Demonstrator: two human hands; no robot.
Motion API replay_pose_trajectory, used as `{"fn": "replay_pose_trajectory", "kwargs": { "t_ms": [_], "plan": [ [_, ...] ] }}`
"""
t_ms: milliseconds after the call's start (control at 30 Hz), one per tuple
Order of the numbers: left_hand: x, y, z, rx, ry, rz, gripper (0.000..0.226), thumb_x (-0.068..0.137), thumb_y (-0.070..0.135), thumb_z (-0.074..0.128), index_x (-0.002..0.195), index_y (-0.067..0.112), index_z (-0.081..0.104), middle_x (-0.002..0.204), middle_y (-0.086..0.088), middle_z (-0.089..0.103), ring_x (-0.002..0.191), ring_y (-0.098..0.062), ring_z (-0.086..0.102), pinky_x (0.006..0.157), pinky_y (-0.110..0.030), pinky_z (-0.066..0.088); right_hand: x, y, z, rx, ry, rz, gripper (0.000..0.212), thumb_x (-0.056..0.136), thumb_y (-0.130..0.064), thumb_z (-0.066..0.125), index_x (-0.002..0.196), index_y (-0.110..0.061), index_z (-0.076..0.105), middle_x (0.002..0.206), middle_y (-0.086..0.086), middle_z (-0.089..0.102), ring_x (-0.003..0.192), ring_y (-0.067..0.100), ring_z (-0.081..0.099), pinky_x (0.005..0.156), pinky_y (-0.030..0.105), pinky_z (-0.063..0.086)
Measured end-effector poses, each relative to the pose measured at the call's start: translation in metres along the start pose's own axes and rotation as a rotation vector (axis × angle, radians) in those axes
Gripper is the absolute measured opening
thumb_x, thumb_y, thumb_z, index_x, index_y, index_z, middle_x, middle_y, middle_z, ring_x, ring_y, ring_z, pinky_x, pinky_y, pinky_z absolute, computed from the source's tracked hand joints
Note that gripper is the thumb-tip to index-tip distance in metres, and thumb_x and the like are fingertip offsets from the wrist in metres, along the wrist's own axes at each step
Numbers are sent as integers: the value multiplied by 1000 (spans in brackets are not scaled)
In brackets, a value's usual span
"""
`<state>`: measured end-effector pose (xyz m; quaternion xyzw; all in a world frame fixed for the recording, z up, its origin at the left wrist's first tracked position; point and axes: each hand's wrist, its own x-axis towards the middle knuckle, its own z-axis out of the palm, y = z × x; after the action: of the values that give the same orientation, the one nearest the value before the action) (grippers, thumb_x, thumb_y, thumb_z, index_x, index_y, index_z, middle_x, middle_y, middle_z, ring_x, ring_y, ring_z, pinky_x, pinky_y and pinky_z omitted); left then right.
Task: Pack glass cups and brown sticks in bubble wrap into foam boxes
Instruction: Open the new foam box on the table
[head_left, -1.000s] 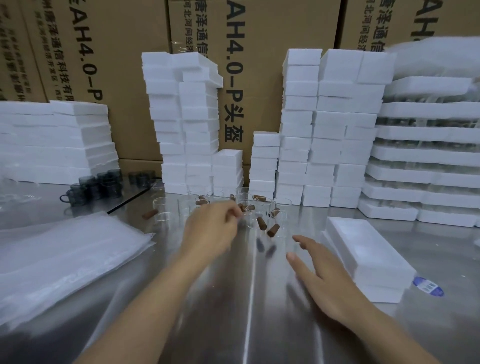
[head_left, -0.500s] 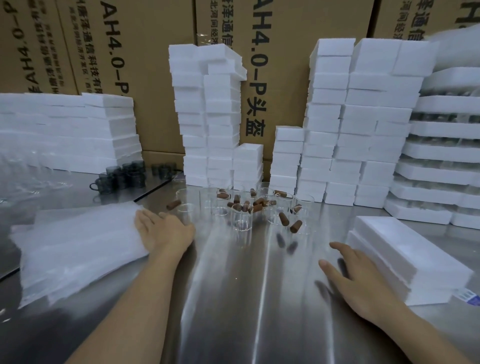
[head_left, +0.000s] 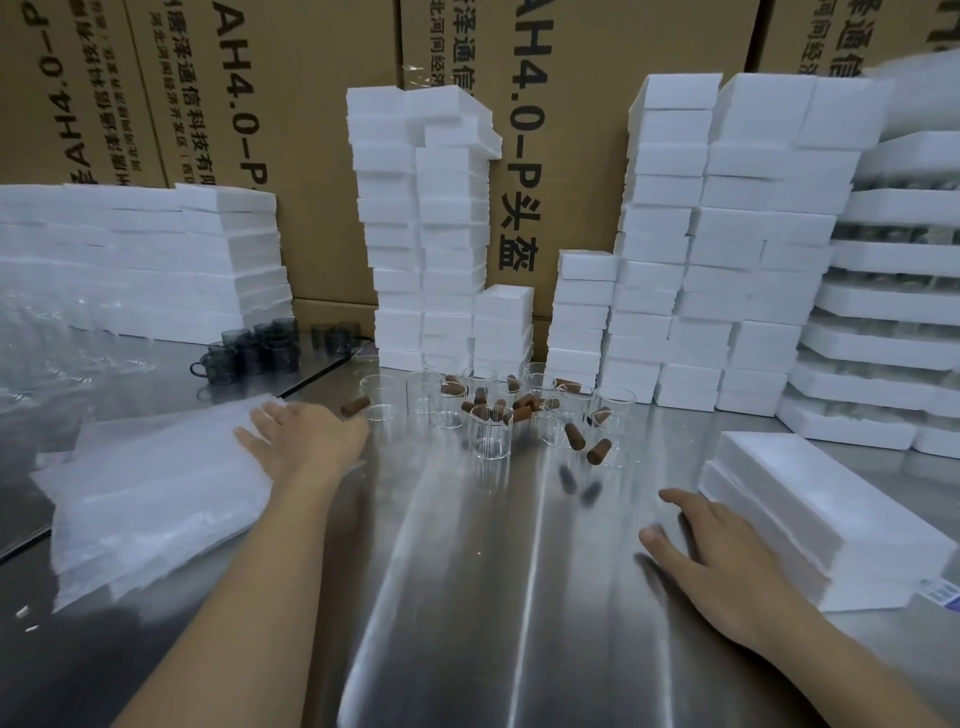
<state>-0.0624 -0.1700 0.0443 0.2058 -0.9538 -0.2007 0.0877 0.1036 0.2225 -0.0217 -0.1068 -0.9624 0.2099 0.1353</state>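
Observation:
Several clear glass cups (head_left: 490, 435) stand in a cluster at the middle of the steel table (head_left: 467, 597), with several short brown sticks (head_left: 574, 435) lying among and inside them. A pile of bubble wrap sheets (head_left: 150, 493) lies at the left. My left hand (head_left: 306, 441) rests flat on the pile's right edge, fingers straight. My right hand (head_left: 727, 561) lies flat on the table, fingers spread, just left of two stacked foam boxes (head_left: 831, 514).
Tall stacks of white foam boxes (head_left: 727, 260) line the back, in front of brown cartons (head_left: 291, 104). More foam slabs (head_left: 140, 260) are stacked at the back left, with dark glass mugs (head_left: 254, 348) before them. Filled foam trays (head_left: 893, 312) are stacked at the right.
My left hand left the cups and sticks, swung left and came down on the bubble wrap pile. My right hand stayed on the table beside the foam boxes.

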Motion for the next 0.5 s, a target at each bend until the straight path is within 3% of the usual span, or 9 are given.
{"fn": "replay_pose_trajectory", "kwargs": {
  "t_ms": [100,200,233,300,367,500],
  "plan": [
    [-1,0,-9,-119,44,23,90,103,51,55,166,-5,24,178,-21,6,165,-38,4,132,-60,3,1,1,1,-29,-4,-10,63,95,-70,48,150,-39,40,152,-4,51,140,22,44,112,38,36],
    [6,1,-22,-183,83,70,64,98,32,60,149,-5,50,173,-22,24,159,-39,23,123,-57,34,1,2,1,-39,-11,-8,65,93,-72,45,150,-41,39,153,-5,50,141,22,43,113,38,36],
    [8,1,-25,-163,78,75,56,97,30,60,142,-4,57,172,-22,27,158,-39,24,121,-56,36,1,2,1,-39,-14,-7,66,92,-72,45,150,-41,39,153,-6,49,141,21,42,113,38,36],
    [10,-3,-24,-81,15,74,52,98,30,59,141,1,58,173,-25,25,162,-39,15,129,-57,22,1,2,1,-42,-19,-8,66,92,-72,45,150,-42,39,154,-7,48,142,21,41,114,38,35],
    [10,-10,-17,12,-94,48,61,103,39,55,155,7,48,175,-28,16,164,-40,4,133,-54,3,0,2,1,-44,-20,-8,65,93,-71,45,150,-42,40,154,-7,48,143,21,40,114,38,35],
    [13,-19,-11,113,-195,17,72,108,48,46,168,12,31,176,-28,8,165,-39,1,134,-48,-2,0,0,0,-51,-20,-11,63,95,-68,48,151,-41,39,155,-7,47,143,22,40,116,39,34]
  ]
}}
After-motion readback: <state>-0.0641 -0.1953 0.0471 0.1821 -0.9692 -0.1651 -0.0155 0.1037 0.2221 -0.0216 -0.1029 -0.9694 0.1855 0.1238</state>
